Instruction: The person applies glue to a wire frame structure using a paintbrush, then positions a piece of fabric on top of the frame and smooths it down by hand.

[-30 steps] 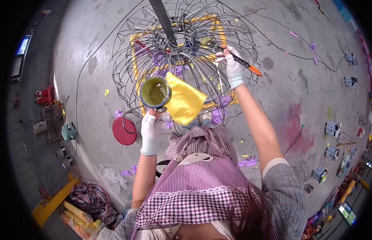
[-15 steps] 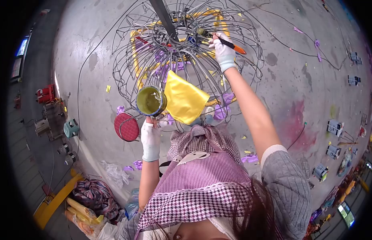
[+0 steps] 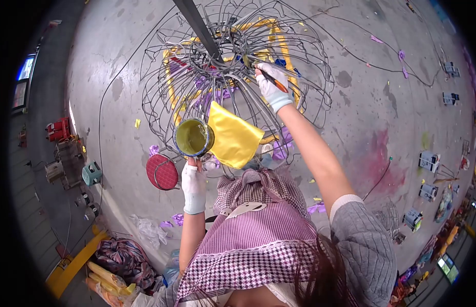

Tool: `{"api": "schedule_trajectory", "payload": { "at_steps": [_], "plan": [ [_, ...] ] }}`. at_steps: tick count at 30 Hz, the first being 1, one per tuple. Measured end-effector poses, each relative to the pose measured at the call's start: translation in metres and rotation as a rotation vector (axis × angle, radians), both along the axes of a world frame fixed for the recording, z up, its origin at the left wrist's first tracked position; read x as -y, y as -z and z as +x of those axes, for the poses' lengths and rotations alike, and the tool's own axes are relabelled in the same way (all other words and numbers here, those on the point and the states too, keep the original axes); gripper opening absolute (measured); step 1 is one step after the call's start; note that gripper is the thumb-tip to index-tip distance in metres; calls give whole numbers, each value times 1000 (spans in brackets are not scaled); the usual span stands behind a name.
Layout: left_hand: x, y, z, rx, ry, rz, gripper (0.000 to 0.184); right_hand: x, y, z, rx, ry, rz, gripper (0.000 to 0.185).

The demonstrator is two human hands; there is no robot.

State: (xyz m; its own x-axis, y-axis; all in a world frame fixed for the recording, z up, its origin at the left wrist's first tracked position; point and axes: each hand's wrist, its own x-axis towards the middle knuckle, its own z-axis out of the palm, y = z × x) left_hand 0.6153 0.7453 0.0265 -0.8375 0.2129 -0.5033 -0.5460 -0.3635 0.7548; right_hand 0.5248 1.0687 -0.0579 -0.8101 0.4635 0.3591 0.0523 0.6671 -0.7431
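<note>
My left hand (image 3: 194, 185), in a white glove, grips a round can (image 3: 177, 137) from its near side. Greenish liquid shows inside the can, and its mouth tilts toward me. In my gloved right hand (image 3: 271, 91) is a paintbrush (image 3: 277, 83) with a dark handle and orange end. Its bristle end is among the bars near the centre of a large round wire frame (image 3: 291, 48); whether it touches a bar I cannot tell. Beside the can, a yellow satin-like cloth (image 3: 235, 135) hangs over the frame's near side.
A dark metal post (image 3: 199, 28) rises at the frame's middle. A red round stool seat (image 3: 162, 172) stands left of my left hand. Purple scraps (image 3: 283, 146) lie on the floor. Several small machines (image 3: 429, 161) line the right; bundled cloth (image 3: 126, 263) lies lower left.
My right hand has moved left and slightly down with the paintbrush, whose handle now points more steeply downward. The can and yellow cloth sit slightly lower in view.
</note>
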Motion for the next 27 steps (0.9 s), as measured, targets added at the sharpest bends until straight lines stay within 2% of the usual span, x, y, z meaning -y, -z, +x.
{"api": "schedule_trajectory", "payload": {
  "at_steps": [10, 11, 15, 16, 20, 25, 27],
  "plan": [
    [4, 5, 1, 15, -60, -69, 24, -1, 22, 3, -79, -163, -296, 20],
    [2, 5, -1, 11, -57, -65, 24, -3, 16, 2, -83, -160, -292, 20],
    [2, -1, 2, -11, -26, -37, 24, -2, 4, 6, -45, -124, -670, 17],
    [3, -1, 3, -5, -30, -41, 24, 0, 2, 7, -39, -126, -674, 17],
    [3, 2, 1, -1, -11, -56, 23, 6, -11, 4, -25, 9, -1009, 15],
    [6, 2, 5, 2, -11, -72, 22, 14, -29, -3, -158, 25, -1180, 7],
    [3, 2, 4, -5, -1, -67, 21, 12, -29, -2, -124, 41, -1130, 7]
  ]
}}
